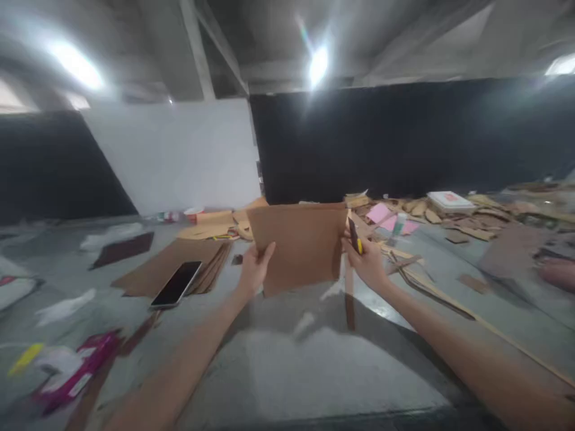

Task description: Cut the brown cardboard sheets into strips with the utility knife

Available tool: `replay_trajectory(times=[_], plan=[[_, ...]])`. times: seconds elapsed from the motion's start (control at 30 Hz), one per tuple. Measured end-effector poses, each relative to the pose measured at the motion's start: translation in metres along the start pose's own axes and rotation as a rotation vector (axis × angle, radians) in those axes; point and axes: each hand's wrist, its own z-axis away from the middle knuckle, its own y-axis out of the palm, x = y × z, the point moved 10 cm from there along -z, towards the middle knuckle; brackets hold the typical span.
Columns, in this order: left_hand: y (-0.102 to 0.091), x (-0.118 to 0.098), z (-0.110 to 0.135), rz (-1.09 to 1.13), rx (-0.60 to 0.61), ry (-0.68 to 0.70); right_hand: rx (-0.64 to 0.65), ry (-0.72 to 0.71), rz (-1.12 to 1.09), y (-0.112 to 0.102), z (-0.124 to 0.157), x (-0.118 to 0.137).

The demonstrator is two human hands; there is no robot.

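Brown sheet up, cutter close by

The brown sheet (pixel 300 248) stands up between two hands, above the gray table (pixel 291 365). The left hand (pixel 255 269) pinches its left edge, thumb in front. The right hand (pixel 367 261) is curled around a yellow and black cutter (pixel 355 234), its fingertips at the sheet's right edge. I can't tell if the blade is out. If it is, a slip of that hand could scratch the sheet or nick a finger. If the left thumb gets loose, the sheet could tip or drop.
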Motion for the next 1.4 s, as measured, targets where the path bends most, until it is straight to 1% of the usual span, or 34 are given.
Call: replay_trajectory(times=[0.1, 0.17, 0.2, 0.27, 0.33, 0.37, 0.43, 0.5, 0.6, 0.7, 0.77, 0.83, 0.93, 1.07, 1.27, 1.4], plan=[[-0.012, -0.005, -0.006, 0.002, -0.090, -0.011, 0.008, 0.049, -0.013, -0.001, 0.001, -0.004], [-0.017, -0.002, -0.008, 0.060, -0.114, -0.047, 0.033, 0.119, -0.049, 0.001, 0.001, -0.008], [-0.016, 0.002, -0.008, 0.111, -0.107, -0.079, 0.051, 0.165, -0.075, 0.003, 0.002, -0.011], [-0.010, 0.017, -0.006, 0.244, -0.042, -0.190, 0.104, 0.273, -0.131, 0.010, 0.005, -0.018], [0.000, 0.036, 0.000, 0.365, 0.037, -0.318, 0.182, 0.389, -0.166, 0.020, 0.010, -0.027], [0.002, 0.045, 0.004, 0.402, 0.054, -0.368, 0.226, 0.444, -0.168, 0.025, 0.014, -0.031], [0.002, 0.061, 0.012, 0.430, 0.049, -0.426, 0.298, 0.533, -0.143, 0.033, 0.022, -0.042], [0.000, 0.075, 0.018, 0.424, 0.032, -0.449, 0.322, 0.582, -0.095, 0.036, 0.029, -0.053], [0.000, 0.089, 0.024, 0.411, 0.009, -0.442, 0.280, 0.605, -0.042, 0.035, 0.034, -0.067], [0.004, 0.094, 0.028, 0.410, 0.010, -0.409, 0.269, 0.640, -0.122, 0.038, 0.040, -0.075], [0.009, 0.094, 0.030, 0.400, 0.027, -0.393, 0.298, 0.647, -0.189, 0.043, 0.043, -0.075], [0.011, 0.094, 0.031, 0.372, 0.033, -0.371, 0.303, 0.638, -0.187, 0.044, 0.044, -0.075], [0.009, 0.095, 0.032, 0.315, 0.022, -0.352, 0.276, 0.635, -0.152, 0.042, 0.044, -0.077], [0.005, 0.099, 0.033, 0.271, 0.009, -0.351, 0.295, 0.629, -0.173, 0.044, 0.045, -0.080], [0.006, 0.096, 0.033, 0.284, 0.019, -0.321, 0.263, 0.603, -0.187, 0.041, 0.043, -0.080], [0.007, 0.093, 0.032, 0.289, 0.026, -0.320, 0.247, 0.628, -0.269, 0.042, 0.043, -0.082]])
